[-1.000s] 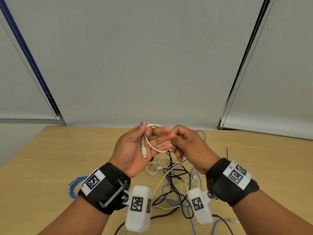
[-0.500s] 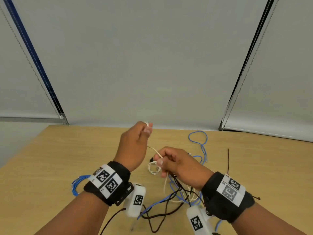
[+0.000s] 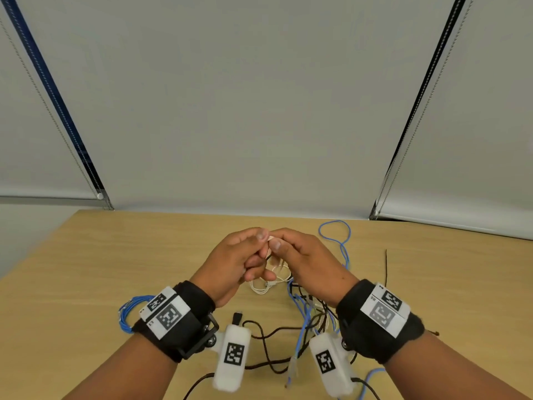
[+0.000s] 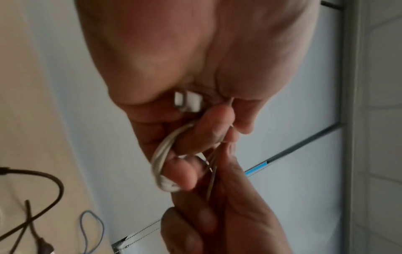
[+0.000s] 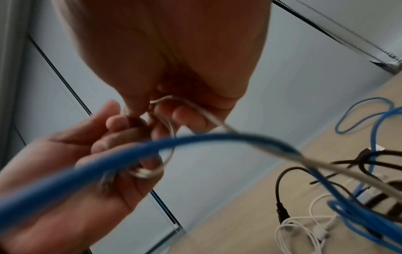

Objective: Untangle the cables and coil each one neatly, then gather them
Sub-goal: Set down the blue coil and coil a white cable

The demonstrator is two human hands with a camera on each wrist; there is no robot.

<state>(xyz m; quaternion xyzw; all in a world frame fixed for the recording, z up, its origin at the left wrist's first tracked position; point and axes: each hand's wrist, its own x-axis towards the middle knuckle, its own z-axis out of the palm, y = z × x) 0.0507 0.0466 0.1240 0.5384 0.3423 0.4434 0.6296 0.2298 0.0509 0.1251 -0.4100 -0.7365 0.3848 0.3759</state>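
Both hands meet above the wooden table (image 3: 86,269). My left hand (image 3: 245,255) holds a small coil of cream cable (image 4: 161,158) looped round its fingers, with the white plug (image 4: 187,101) against the palm. My right hand (image 3: 291,249) pinches the same cream cable (image 5: 208,118) beside the left fingertips; its free length trails down to the tangle. Below the hands lies a tangle of blue cable (image 3: 302,319), black cable (image 3: 268,333) and a white cable (image 3: 268,285). A blue loop (image 3: 334,229) lies at the back right.
A coiled blue cable (image 3: 127,313) lies by my left wrist. A thin dark wire (image 3: 386,269) lies to the right. Window blinds with bead chains (image 3: 57,125) hang behind the table's far edge.
My right hand rose from the tangle back to the left hand, drawing the cream cable up. The left hand dropped slightly and the hands now touch at the fingertips.
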